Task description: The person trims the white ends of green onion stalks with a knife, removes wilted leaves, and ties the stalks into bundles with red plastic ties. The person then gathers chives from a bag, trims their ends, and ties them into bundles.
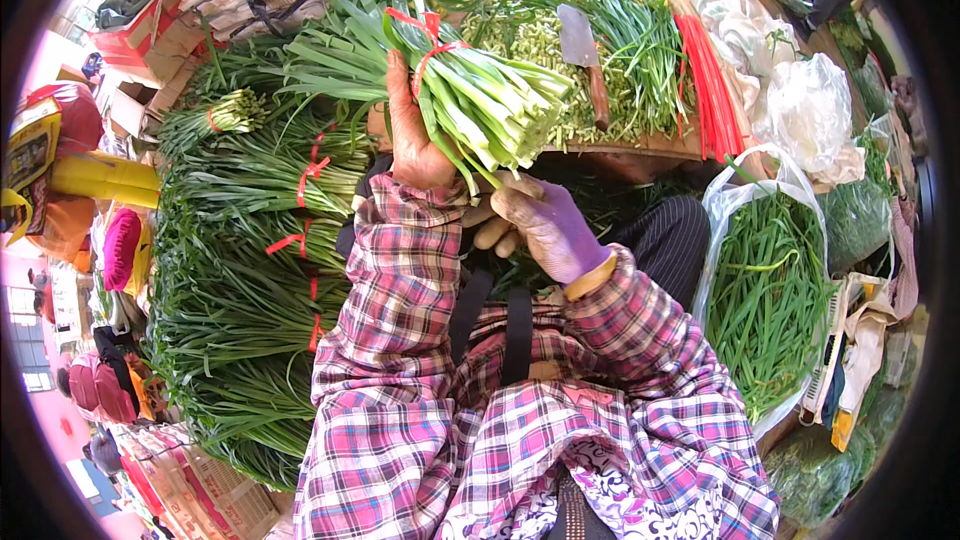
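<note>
My bare left hand (421, 135) grips a bundle of garlic chives (487, 101) from beneath, its cut pale ends pointing right and its leaves trailing left. A red tie (429, 41) is knotted around that bundle. My right hand (544, 221), in a purple work glove with a soiled palm side, pinches a loose stalk (480, 171) hanging at the bundle's lower edge. Behind the bundle, a cleaver (581, 52) with a wooden handle lies on cut stalk ends (536, 22) and loose chives (634, 52) on a wooden board (637, 150).
Tied chive bundles (247, 262) are stacked at my left. Red tie strips (709, 82) hang over the board's right end, near crumpled clear plastic bags (806, 101). At my right stands a plastic bag of loose chives (772, 300). Cardboard boxes (142, 41) sit at the far left.
</note>
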`<state>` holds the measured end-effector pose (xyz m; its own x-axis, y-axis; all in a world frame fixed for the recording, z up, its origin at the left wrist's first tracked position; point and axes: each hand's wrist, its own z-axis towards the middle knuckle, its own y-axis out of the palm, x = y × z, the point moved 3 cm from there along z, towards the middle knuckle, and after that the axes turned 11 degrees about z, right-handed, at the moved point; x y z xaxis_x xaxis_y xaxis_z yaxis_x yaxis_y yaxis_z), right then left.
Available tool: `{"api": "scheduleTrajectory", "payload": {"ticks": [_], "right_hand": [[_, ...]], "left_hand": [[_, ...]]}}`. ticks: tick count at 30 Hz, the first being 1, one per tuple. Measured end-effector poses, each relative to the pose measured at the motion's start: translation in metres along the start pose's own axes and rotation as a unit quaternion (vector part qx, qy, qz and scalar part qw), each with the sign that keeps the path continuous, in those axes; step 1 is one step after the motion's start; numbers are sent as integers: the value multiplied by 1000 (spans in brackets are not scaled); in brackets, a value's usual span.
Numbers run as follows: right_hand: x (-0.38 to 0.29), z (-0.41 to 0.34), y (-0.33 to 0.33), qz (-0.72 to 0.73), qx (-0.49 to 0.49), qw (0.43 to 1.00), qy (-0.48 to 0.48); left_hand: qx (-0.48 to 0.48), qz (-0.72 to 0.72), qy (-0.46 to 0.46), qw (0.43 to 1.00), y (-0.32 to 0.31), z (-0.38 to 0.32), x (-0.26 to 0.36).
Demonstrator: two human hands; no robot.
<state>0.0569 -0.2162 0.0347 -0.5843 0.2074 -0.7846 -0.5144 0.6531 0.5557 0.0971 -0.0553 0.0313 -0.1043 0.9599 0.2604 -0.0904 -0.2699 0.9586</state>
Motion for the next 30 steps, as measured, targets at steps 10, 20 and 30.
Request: {"api": "scheduleTrajectory", "payload": {"ticks": [10,20,30], "right_hand": [[14,11,7,56,85,994,-50],[18,-56,-89,-112,63,992,-6],[-7,-6,-37,-334,-44,927,-166]], "left_hand": [[123,82,39,988,-10,5,4],[93,80,155,980,6,12,66],[54,175,206,961,12,9,96]]}}
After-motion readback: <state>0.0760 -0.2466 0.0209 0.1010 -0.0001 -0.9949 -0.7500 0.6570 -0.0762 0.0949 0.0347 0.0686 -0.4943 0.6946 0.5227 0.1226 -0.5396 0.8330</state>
